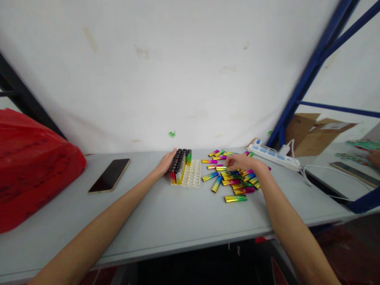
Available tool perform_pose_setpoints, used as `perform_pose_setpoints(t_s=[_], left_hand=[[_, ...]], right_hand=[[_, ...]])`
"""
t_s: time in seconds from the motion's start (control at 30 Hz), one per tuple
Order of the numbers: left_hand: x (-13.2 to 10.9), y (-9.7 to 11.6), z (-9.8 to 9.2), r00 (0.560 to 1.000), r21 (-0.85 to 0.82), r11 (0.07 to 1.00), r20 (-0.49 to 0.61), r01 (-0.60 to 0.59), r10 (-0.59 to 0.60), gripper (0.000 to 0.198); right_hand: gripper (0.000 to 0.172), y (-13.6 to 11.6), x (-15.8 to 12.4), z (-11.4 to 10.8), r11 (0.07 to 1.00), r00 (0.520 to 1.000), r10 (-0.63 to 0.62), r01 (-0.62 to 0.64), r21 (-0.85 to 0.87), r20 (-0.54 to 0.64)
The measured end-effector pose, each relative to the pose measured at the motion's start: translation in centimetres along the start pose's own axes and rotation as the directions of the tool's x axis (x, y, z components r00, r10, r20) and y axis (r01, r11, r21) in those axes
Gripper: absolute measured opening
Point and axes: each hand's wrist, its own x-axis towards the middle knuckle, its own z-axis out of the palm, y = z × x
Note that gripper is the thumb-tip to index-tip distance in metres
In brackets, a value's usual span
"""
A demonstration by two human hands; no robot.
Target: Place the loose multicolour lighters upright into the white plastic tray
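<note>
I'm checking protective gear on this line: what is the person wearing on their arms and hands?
No gloves on the left hand or right hand. Both forearms are bare, no sleeves in view, no watch or band at either wrist.

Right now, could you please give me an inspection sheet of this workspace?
Surface: grey table, flat.
Job's things: white tray, left rows filled with standing lighters; loose lighters piled at its right.
Clutter: phone, screen up; red bag at far left.
Grippers: left hand open against the tray's left side; right hand palm down over the pile, grip unclear.
Cables: power strip with white cable, right rear.
Surroundings: white wall, blue rack, cardboard boxes, another person's hand far right.
</note>
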Motion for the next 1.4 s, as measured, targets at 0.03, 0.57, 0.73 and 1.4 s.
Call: perform_pose_setpoints(t_s=[0.03, 0.57, 0.73, 1.4], left_hand=[[0.0, -0.1, 0.0, 1.000, 0.001, 1.000, 0.004, 0.001, -0.001, 0.080], [-0.2, 0.4, 0.1, 1.000, -0.015, 1.000, -0.012, 0.003, -0.003, 0.084], [-0.1, 0.3, 0.0, 1.000, -0.002, 1.000, -0.020, 0.000, 0.000, 0.084], [0.2, -0.2, 0.0, 0.999, 0.005, 0.999, -0.013, -0.042, 0.042, 0.077]], right_hand=[[0.033, 0.0, -0.1, 0.0, 1.000, 1.000, -0.012, 0.013, 0.022, -0.016], [0.041, -7.3, 0.5, 1.6, 0.575, 0.921, 0.032, 0.300, 0.761, -0.387], [0.043, -10.0, 2.1, 4.4, 0.606, 0.929, 0.057, 0.259, 0.752, -0.366], [0.039, -11.7, 3.3, 7.1, 0.962, 0.729, -0.045, 0.216, 0.167, -0.683]])
